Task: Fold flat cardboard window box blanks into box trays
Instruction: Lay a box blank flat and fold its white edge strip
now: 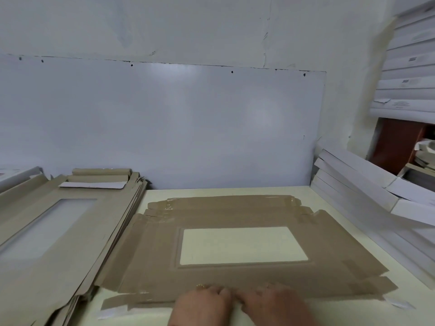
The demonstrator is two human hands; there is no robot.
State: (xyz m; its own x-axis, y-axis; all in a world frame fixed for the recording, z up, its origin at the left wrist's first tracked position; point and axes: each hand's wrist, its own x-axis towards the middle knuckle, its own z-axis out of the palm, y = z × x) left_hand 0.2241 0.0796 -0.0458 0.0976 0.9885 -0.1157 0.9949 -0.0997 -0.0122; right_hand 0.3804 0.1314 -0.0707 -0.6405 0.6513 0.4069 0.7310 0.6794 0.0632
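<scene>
A flat brown cardboard window box blank lies on the pale table, its clear window showing the tabletop through the middle. At its near edge, my left hand and my right hand sit side by side. Both have their fingers curled over the blank's near flap and press on it along the fold line. The fingertips are hidden under the knuckles.
A stack of flat window blanks lies at the left, overlapping the table's edge. Leaning white folded boxes crowd the right side, with more white boxes stacked high at the far right. A white wall panel stands behind.
</scene>
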